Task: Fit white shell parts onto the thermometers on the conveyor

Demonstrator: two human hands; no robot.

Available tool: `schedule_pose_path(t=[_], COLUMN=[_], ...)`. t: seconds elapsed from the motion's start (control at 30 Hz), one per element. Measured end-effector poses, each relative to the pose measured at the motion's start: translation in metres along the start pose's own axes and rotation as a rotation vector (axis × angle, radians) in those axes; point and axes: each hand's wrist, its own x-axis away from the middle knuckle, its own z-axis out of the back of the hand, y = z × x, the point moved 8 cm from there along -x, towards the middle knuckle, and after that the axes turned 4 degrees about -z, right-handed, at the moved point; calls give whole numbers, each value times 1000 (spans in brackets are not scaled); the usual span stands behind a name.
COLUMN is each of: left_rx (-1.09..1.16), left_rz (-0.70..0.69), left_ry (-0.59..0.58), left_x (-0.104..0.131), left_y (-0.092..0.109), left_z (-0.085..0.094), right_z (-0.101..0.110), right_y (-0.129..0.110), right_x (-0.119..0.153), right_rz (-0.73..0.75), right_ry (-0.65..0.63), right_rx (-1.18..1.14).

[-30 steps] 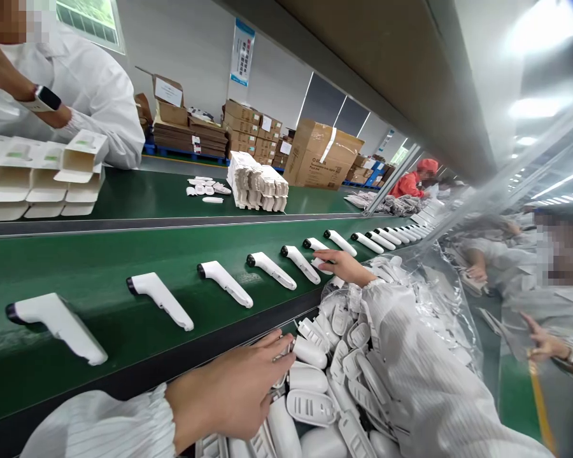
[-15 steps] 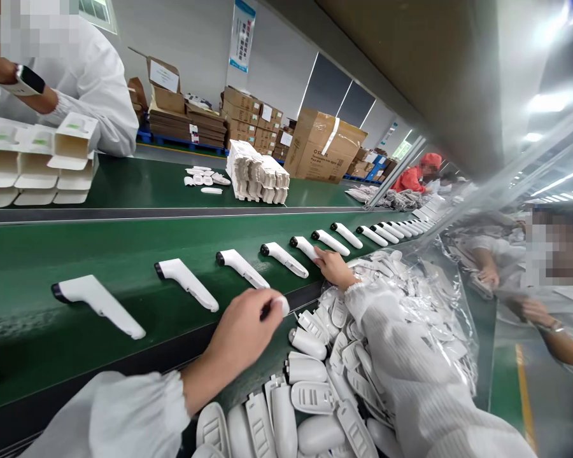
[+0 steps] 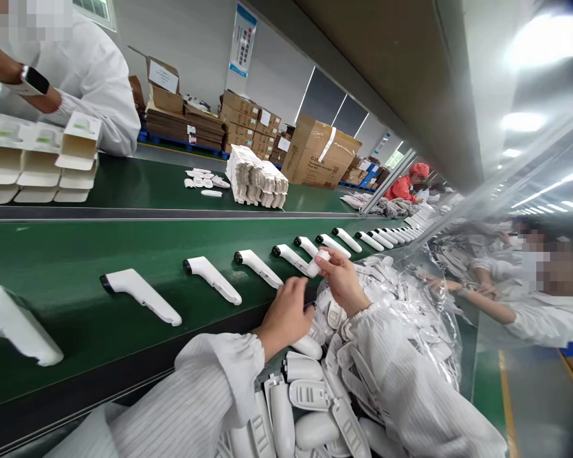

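My right hand [image 3: 341, 278] pinches a small white plastic cover [image 3: 318, 262] between thumb and fingers, above the near edge of the green conveyor belt [image 3: 138, 248]. Just to its left is my left hand [image 3: 286, 315], fingers bent and apart with no part visible in them. Its fingertips are close to the lower end of a white infrared thermometer [image 3: 258, 267] with a black tip; touch is unclear. Another thermometer [image 3: 293, 257] lies behind the held cover. Below both hands spreads a pile of loose white covers [image 3: 310, 394], partly hidden by my sleeves.
More thermometers lie in a row along the belt, one nearest at left [image 3: 19, 324]. A clear plastic bag [image 3: 410, 305] of white parts sits at right. Across are white cartons [image 3: 33, 159], stacked white inserts [image 3: 258, 178] and a co-worker's sleeve [image 3: 100, 83]. Another person [image 3: 510, 299] works at right.
The thermometers nearby have shifted right. My left hand moved right and no longer shows the white cover it held; my right hand, earlier touching a thermometer, now holds a white cover.
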Motion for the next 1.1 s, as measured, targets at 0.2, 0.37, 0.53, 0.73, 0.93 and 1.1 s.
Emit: schedule_pose_path(t=[0.2, 0.37, 0.53, 0.73, 0.93, 1.1], left_rx=[-804, -754, -561, -164, -581, -799], left_rz=[-240, -159, -58, 190, -453, -411], left_ry=[-498, -496, -323, -85, -71, -55], left_x=[28, 27, 24, 26, 11, 6], left_y=[15, 13, 11, -2, 39, 36], left_z=[-39, -34, 10, 65, 58, 36], right_z=[-10, -14, -17, -26, -77, -35], right_y=[11, 30, 31, -7, -18, -9], right_x=[-45, -66, -77, -52, 38, 2], right_rz=[243, 266, 258, 171, -366, -241], right_ry=[-527, -494, -337, -198, -872, -598], right_rx=[889, 1137, 1213, 885, 27, 11])
